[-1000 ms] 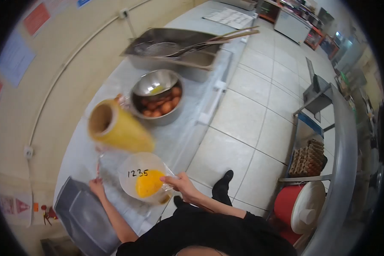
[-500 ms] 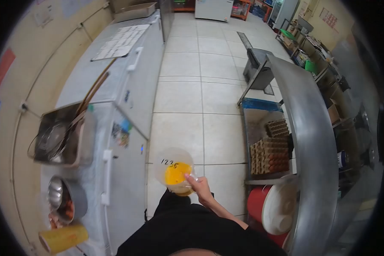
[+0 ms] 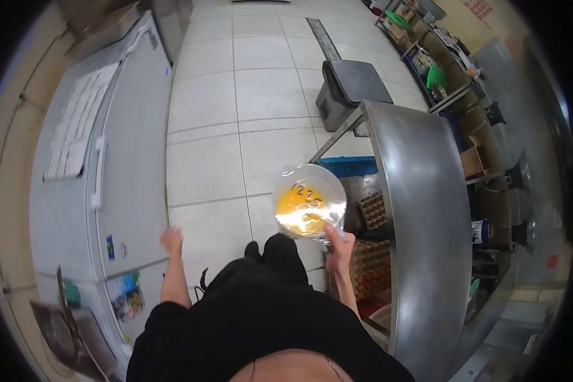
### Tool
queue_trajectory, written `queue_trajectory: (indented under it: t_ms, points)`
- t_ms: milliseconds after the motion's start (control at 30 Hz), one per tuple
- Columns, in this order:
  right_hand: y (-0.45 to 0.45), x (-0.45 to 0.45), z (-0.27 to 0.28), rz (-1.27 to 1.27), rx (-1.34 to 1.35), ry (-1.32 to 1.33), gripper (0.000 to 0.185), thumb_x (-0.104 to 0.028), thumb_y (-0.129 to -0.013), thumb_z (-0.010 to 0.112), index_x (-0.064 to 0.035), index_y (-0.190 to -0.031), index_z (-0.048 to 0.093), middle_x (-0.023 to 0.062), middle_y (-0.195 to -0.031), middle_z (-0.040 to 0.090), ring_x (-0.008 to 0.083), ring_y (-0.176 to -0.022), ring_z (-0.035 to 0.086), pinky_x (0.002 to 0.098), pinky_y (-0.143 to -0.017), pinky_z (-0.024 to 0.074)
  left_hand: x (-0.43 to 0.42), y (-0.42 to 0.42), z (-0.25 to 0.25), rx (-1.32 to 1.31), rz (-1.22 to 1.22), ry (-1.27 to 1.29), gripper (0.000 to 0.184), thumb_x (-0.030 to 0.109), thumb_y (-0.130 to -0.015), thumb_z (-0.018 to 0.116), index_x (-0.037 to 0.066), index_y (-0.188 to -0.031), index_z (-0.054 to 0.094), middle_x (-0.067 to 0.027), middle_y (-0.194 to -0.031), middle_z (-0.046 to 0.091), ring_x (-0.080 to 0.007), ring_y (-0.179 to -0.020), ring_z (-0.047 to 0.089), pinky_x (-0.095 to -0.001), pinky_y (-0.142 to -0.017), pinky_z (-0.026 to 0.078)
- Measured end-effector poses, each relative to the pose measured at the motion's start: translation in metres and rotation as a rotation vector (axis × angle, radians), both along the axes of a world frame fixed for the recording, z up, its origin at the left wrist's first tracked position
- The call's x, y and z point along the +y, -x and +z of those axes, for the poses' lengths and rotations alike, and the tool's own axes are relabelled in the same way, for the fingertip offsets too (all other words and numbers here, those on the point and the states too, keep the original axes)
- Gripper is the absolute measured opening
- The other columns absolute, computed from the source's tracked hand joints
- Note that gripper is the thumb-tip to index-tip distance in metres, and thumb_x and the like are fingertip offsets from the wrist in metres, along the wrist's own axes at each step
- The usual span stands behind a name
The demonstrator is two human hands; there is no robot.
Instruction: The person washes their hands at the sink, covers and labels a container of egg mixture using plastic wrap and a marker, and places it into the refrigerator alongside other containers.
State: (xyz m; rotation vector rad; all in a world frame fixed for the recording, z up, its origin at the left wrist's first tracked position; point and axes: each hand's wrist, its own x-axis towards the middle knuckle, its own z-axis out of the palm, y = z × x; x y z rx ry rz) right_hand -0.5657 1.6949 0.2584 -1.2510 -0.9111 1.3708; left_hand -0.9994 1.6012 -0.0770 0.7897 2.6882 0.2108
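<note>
My right hand (image 3: 340, 249) is closed on the near side of a round, clear plastic container (image 3: 328, 184). Yellow liquid that looks like beaten egg (image 3: 293, 213) shows inside. Dark handwritten digits and a bright glare lie across the top, which seems covered with shiny plastic film. The container is held in front of my body, over the floor beside the steel table. My left hand (image 3: 171, 240) hangs low on the other side, near the white chest freezer, away from the container. It is small and blurred, so its fingers do not show clearly.
A steel table (image 3: 420, 191) runs along the right, with egg trays (image 3: 370, 258) below it. A grey lidded bin (image 3: 353, 89) stands beyond. White freezers (image 3: 130, 172) line the left, with a metal pan (image 3: 57, 328) on the nearer one. Tiled floor (image 3: 204, 159) stretches ahead.
The view has shifted forward and right along the aisle. My right hand has carried the container up and to the right, closer to the steel table. My left hand has come into view.
</note>
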Motion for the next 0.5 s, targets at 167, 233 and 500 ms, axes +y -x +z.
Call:
queue_trajectory:
  t_ms: [167, 233, 500]
  points:
    - [0.005, 0.186, -0.022, -0.257, 0.099, 0.021, 0.026, -0.022, -0.073, 0.061, -0.0114, -0.053, 0.048, -0.0080, -0.047, 0.037, 0.0011, -0.040, 0.027, 0.0205, -0.038, 0.0159, 0.421, -0.078, 0.163, 0.097, -0.543, -0.631, 0.031, 0.017, -0.062, 0.062, 0.017, -0.091, 0.051, -0.0117, -0.116, 0.033, -0.0338, -0.107, 0.029, -0.0482, -0.086, 0.027]
    - [0.004, 0.267, -0.037, -0.262, 0.068, 0.079, 0.027, -0.022, -0.071, 0.064, -0.0105, -0.053, 0.047, -0.0071, -0.048, 0.037, 0.0019, -0.041, 0.028, 0.0210, -0.039, 0.0182, 0.521, -0.109, 0.185, 0.092, -0.572, -0.697, 0.033, 0.016, -0.063, 0.062, 0.017, -0.094, 0.050, -0.0120, -0.117, 0.032, -0.0340, -0.108, 0.029, -0.0485, -0.086, 0.027]
    - [-0.008, 0.611, -0.031, -0.106, 0.157, 0.176, 0.028, -0.018, -0.075, 0.060, 0.0069, -0.086, 0.057, 0.0099, -0.081, 0.061, 0.0139, -0.068, 0.058, 0.0242, -0.062, 0.0447, 0.668, -0.061, -0.008, -0.004, -0.801, 0.177, 0.049, 0.047, -0.071, 0.048, 0.019, -0.111, 0.049, -0.0127, -0.126, 0.037, -0.0351, -0.118, 0.026, -0.0526, -0.094, 0.018]
